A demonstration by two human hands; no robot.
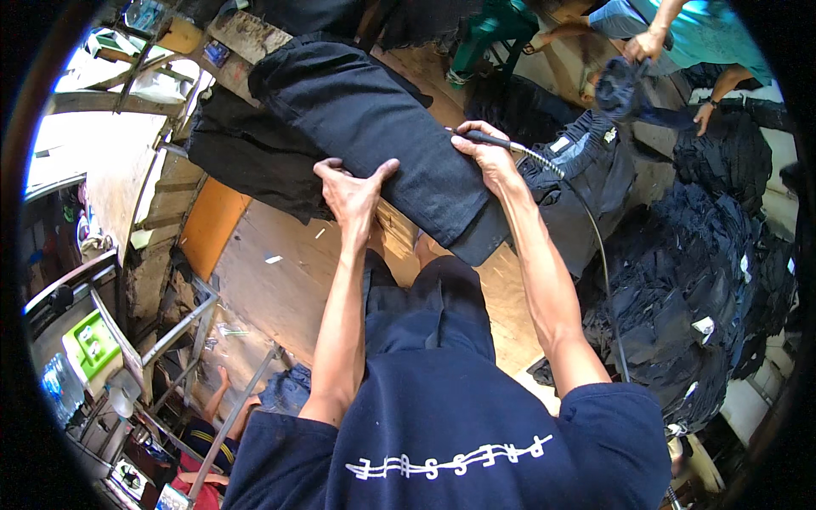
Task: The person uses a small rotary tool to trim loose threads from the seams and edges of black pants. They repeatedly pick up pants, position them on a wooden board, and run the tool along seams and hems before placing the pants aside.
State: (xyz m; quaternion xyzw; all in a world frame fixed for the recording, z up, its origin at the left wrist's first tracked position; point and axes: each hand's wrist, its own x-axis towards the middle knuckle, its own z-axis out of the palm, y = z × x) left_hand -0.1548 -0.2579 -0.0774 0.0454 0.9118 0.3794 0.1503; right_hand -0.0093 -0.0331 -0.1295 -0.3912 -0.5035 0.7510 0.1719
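Note:
A black denim trouser leg [365, 127] lies stretched, smooth and full, across the work in front of me. My right hand [486, 157] is closed round a black pen-shaped handpiece [483, 136] with a flexible metal-sheathed cable, beside the leg's right edge. The handpiece's tip is too small to make out. At the leg's near left edge is my left hand [350, 191], thumb spread away from the fingers, the thumb touching the cloth. More black cloth [255, 157] hangs beneath on the left.
The cable [602, 246] runs down past my right forearm. Dark garments [680, 272] are heaped at the right. A co-worker's hand [648, 44] holds dark cloth at the far right. At the left stand a metal frame [183, 323] and a green tray [92, 344]. Wooden boards [272, 289] cover the floor.

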